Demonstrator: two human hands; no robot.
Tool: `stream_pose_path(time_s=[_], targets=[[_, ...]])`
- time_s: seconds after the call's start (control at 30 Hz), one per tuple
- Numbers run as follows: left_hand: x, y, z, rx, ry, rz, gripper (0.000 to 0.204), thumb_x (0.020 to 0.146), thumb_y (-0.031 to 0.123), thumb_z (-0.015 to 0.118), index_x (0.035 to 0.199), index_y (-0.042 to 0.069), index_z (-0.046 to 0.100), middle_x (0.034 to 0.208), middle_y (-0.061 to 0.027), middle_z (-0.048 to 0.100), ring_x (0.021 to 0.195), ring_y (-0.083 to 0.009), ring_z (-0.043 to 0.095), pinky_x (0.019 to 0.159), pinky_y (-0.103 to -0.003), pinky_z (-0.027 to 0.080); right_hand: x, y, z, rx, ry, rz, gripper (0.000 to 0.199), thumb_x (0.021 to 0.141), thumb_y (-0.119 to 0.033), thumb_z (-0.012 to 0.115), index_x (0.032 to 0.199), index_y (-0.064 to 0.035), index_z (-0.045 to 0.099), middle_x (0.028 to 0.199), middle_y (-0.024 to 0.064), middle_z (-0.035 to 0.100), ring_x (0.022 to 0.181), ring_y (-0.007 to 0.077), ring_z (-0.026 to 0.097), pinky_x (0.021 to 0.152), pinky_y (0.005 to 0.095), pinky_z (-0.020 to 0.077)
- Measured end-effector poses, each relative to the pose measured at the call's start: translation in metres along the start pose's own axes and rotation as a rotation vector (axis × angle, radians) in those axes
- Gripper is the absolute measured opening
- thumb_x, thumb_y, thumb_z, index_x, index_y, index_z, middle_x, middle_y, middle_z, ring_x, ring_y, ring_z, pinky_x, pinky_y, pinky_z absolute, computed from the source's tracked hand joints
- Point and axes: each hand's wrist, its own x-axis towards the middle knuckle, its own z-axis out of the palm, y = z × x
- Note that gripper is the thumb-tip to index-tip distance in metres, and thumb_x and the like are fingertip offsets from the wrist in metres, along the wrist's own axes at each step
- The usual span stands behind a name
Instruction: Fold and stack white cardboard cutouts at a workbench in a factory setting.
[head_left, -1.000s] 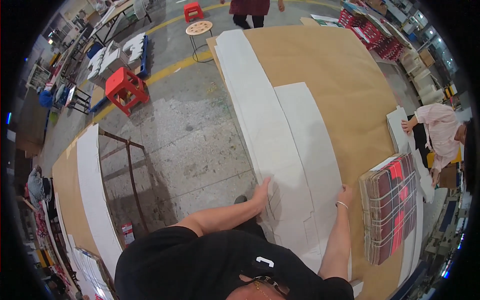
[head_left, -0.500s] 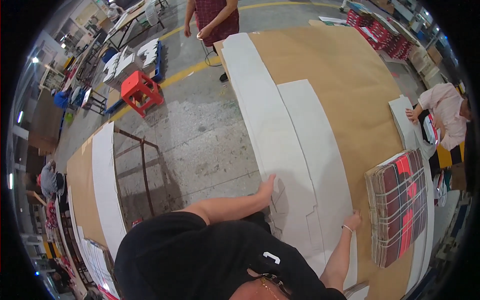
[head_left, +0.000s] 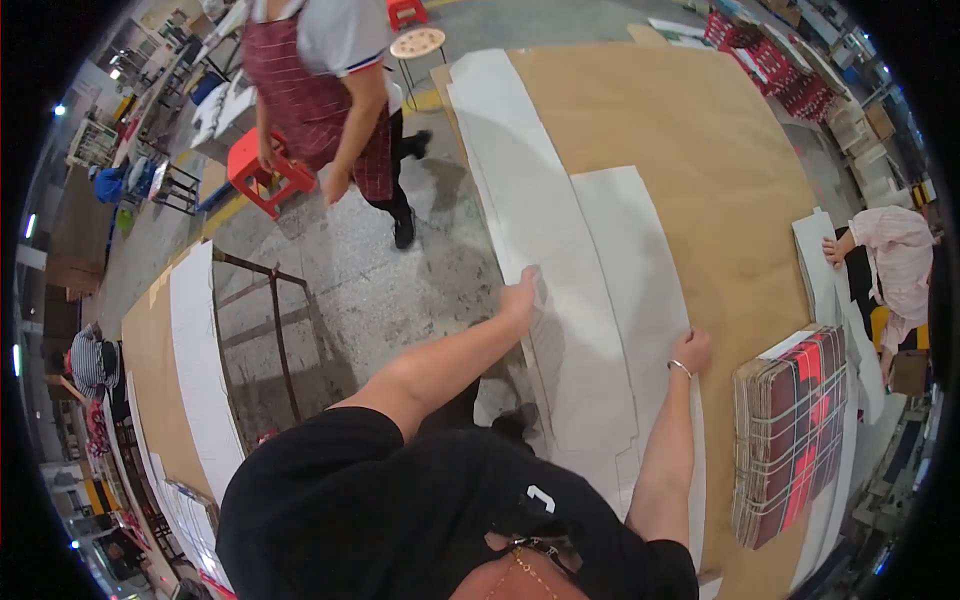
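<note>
Two long white cardboard sheets lie lengthwise on a brown-covered table, overlapping along a seam. My left hand is closed on the outer edge of the left white sheet, thumb near its top. At the far edge of the right white sheet, my right hand, with a bracelet at the wrist, is closed on the border. The fingertips of both hands are partly hidden. Closer to me, cut-out lines show in the white sheets, partly behind my right arm.
A string-tied stack of plaid panels stands right of my right arm on the brown sheet. A person in a checked apron walks left of the table, near a red stool. Another person's hand rests on white pieces at the right.
Both my hands have moved farther away along the white sheets' edges. The person in the apron has come nearer, in front of the red stool.
</note>
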Motion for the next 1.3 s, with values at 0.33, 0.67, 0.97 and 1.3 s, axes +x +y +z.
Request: stream_pose_path(time_s=[0.33,0.67,0.97,1.3], targets=[[0.064,0.055,-0.012,0.132,0.076,0.100,0.085,0.080,0.049,0.052,0.131,-0.013,0.024,0.135,-0.0297,0.029,0.127,-0.0376,0.030,0.105,-0.038,0.025,0.106,-0.141,0.053,0.026,-0.011,-0.232,0.035,0.084,-0.023,0.050,0.110,-0.0003,0.056,0.108,0.0197,0.056,0.102,0.0336,0.051,0.088,0.0441,0.0399],[0.151,0.188,0.010,0.049,0.279,0.166,0.090,0.079,0.048,0.054,0.134,-0.012,0.015,0.140,-0.0271,0.019,0.133,-0.0344,0.017,0.109,-0.039,0.015,0.155,-0.406,0.114,0.379,-0.190,-0.198,0.026,0.082,-0.026,0.050,0.089,-0.0068,0.065,0.089,0.0194,0.057,0.087,0.0345,0.053,0.076,0.0438,0.0427],[0.156,0.180,0.009,0.163,0.265,0.239,0.096,0.076,0.048,0.056,0.136,-0.010,0.009,0.142,-0.0252,0.014,0.133,-0.0346,0.014,0.108,-0.042,0.014,0.162,-0.424,0.112,0.381,-0.163,-0.163,0.029,0.081,-0.025,0.052,0.099,-0.0058,0.064,0.088,0.0177,0.057,0.087,0.0330,0.053,0.079,0.0421,0.0424],[0.183,0.207,-0.021,0.182,0.317,0.484,0.073,0.081,0.040,0.053,0.130,-0.008,0.028,0.134,-0.0259,0.029,0.127,-0.0356,0.027,0.105,-0.040,0.022,0.190,-0.452,0.126,0.321,-0.257,-0.108,0.036,0.083,-0.028,0.047,0.108,-0.0064,0.059,0.103,0.0206,0.054,0.100,0.0358,0.049,0.087,0.0430,0.0393]])
